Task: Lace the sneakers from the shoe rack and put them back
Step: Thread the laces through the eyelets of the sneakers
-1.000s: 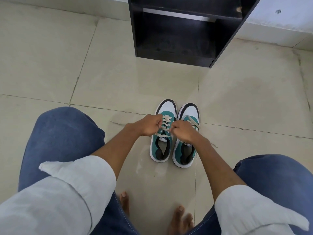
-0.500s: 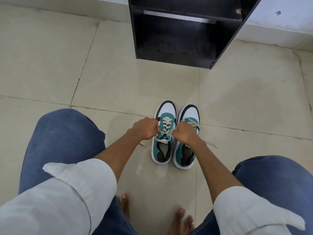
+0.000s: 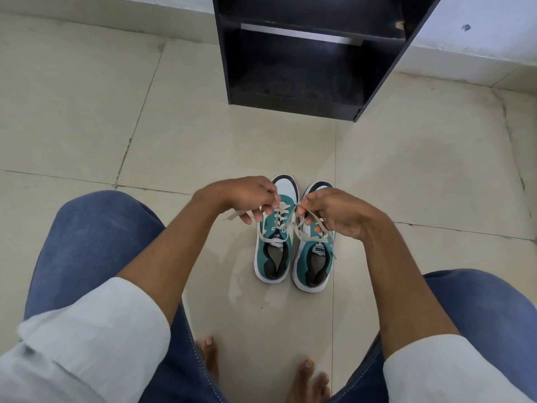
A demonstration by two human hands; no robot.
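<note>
Just below the middle of the frame, we hold one lace end pinched in the left hand [image 3: 247,196] and the other in the right hand [image 3: 334,212], both raised above the left sneaker [image 3: 274,242]. The lace [image 3: 280,216] crosses its upper eyelets; the right sneaker [image 3: 315,257] sits touching it on the floor [image 3: 406,175]. To do this well, we should pull both ends evenly, keep them flat, then knot snugly. The shoe rack [image 3: 305,68] stands at top centre, well apart.

A single head-worn camera looks steeply down and forward, close above the tiled floor [image 3: 87,97].
</note>
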